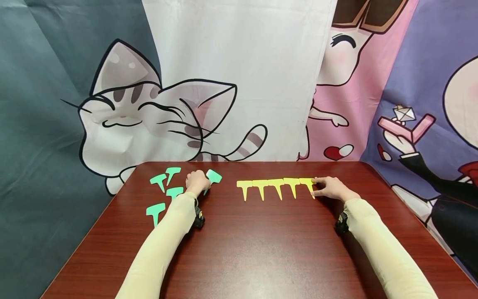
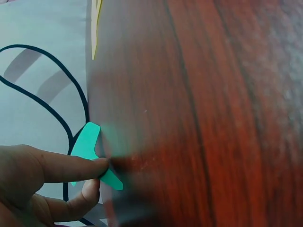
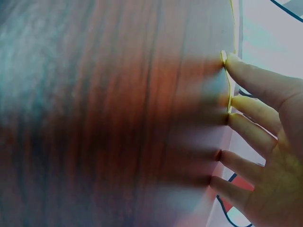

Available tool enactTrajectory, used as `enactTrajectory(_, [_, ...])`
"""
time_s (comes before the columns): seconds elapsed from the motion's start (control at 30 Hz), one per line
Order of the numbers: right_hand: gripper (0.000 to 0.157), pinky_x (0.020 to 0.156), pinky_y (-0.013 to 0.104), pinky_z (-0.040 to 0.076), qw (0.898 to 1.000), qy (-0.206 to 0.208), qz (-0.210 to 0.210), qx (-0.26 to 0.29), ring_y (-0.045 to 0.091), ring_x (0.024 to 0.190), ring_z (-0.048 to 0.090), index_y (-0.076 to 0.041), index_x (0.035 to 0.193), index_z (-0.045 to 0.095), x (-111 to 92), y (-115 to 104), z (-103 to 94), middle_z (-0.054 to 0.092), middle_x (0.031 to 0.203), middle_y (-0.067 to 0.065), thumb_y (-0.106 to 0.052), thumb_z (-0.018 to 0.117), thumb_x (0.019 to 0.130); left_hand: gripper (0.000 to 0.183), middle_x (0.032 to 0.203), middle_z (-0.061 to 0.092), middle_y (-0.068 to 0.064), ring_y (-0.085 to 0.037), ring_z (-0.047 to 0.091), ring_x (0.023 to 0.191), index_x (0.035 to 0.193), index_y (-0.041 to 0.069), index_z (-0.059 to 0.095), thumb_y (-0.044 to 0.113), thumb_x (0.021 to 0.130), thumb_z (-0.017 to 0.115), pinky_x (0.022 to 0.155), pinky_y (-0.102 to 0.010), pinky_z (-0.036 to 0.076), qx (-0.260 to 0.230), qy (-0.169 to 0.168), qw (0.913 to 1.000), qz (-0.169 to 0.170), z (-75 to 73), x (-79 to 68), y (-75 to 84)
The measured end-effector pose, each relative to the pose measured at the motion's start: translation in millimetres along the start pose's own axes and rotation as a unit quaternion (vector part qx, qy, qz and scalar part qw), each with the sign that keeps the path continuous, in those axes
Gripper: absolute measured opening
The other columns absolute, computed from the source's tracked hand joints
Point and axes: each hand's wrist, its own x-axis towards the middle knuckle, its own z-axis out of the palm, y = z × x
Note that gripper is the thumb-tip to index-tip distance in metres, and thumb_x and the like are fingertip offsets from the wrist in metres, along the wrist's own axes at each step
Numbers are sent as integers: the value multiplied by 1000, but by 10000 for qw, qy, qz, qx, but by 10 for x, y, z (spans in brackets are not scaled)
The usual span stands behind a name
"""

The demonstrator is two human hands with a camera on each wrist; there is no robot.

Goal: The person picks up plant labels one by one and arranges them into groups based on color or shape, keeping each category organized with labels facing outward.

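Note:
My left hand (image 1: 198, 182) pinches a green T-shaped plant label (image 1: 214, 176) between thumb and forefinger. In the left wrist view this label (image 2: 86, 142) is tilted, its broad head above the dark red table. At the right end of a row of yellow T-shaped plant labels (image 1: 276, 182), my right hand (image 1: 330, 189) touches the last yellow label (image 1: 307, 181). The right wrist view has that hand's fingers (image 3: 253, 118) spread and fairly straight, with the thumb at the label's stem and fingertips by its head.
Several more green labels (image 1: 155, 209) lie scattered on the table's left side. The brown-red table (image 1: 246, 257) ends at a back edge against a cartoon-printed cloth (image 1: 239, 50). Each forearm wears a dark wrist camera (image 1: 199, 216) over a pale sleeve.

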Motion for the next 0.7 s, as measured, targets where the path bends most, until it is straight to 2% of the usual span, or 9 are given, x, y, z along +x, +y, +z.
enactTrajectory(0.27, [58,96,59,41,9992,47,-180,-352,47,118,50,-2,123,63,53,-7,2,56,130,25,-37,75,78,26,126,50,-26,-43,41,120,102,0,61,21,87,62,104,-49,36,-46,71,9999,82,-42,-54,8])
enactTrajectory(0.53, [54,93,58,44,9979,110,-362,-522,45,110,56,-2,117,66,67,-25,6,61,122,24,-36,76,76,28,127,49,-26,-45,39,122,101,0,61,19,82,67,109,-49,30,-8,216,9996,167,-59,-91,1])
enactTrajectory(0.7, [55,92,58,44,9975,30,-383,-588,45,110,57,-1,117,66,61,-41,-19,62,120,26,-36,76,76,14,129,49,-25,-44,36,126,90,2,61,14,83,61,112,-48,27,-7,231,9994,244,-70,-98,-3])
